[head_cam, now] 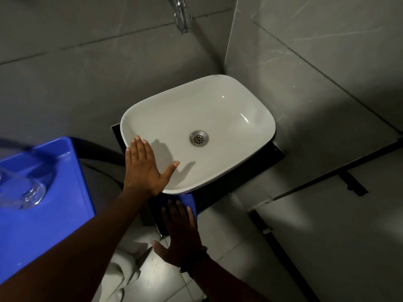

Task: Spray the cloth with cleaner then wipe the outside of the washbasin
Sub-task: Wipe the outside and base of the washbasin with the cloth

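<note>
The right hand (182, 232) lies flat, fingers spread, pressing the blue cloth (189, 200) against the basin's (218, 105) near outer wall, below the rim. The left hand (144, 168) rests released, palm down, on the near left rim. The basin sits on a dark table (268, 158); a blue bin (54, 214) stands left.

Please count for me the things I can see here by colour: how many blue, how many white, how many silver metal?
Blue: 2, the cloth under the right hand and the plastic bin.
White: 1, the washbasin, with the left hand flat on its rim.
Silver metal: 2, the tap and the drain.
Total: 5.
</note>
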Tool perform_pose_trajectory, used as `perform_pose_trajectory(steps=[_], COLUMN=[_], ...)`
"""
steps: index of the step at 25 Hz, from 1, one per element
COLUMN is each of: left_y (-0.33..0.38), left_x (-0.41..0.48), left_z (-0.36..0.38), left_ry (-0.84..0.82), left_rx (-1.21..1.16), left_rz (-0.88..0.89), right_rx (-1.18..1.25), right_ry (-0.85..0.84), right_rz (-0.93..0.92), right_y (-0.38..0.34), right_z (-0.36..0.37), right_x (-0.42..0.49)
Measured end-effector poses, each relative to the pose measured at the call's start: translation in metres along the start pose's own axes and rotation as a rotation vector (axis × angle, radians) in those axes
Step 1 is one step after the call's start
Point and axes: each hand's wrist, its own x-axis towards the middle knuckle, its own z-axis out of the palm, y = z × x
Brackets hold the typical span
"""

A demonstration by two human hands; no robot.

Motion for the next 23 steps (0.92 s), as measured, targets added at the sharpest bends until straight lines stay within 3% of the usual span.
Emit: perform_pose_trajectory(steps=[5, 8, 12, 14, 19, 23], left_y=[-0.003, -0.001, 0.000, 0.001, -0.001, 0.004], left_x=[0.001, 0.002, 0.002, 0.002, 0.001, 0.004], left_z=[0.003, 0.004, 0.004, 0.006, 0.000, 0.003], left_ry=[0.016, 0.022, 0.025, 0.047, 0.054, 0.017], left_rx=[-0.017, 0.000, 0.009, 0.007, 0.002, -0.006], left_rz=[0.001, 0.001, 0.000, -0.005, -0.010, -0.013], right_rx=[-0.106, -0.211, -0.238, -0.215, -0.148, -0.104], right_ry=[-0.035, 0.042, 0.105, 0.076, 0.145, 0.158], right_rz=[-0.033, 0.098, 0.407, 0.430, 0.567, 0.571], right_y=[0.080, 0.157, 0.262, 0.292, 0.269, 0.192], right_z=[-0.043, -0.091, -0.164, -0.184, -0.170, -0.119], right_x=[0.010, 0.021, 0.061, 0.076, 0.087, 0.052])
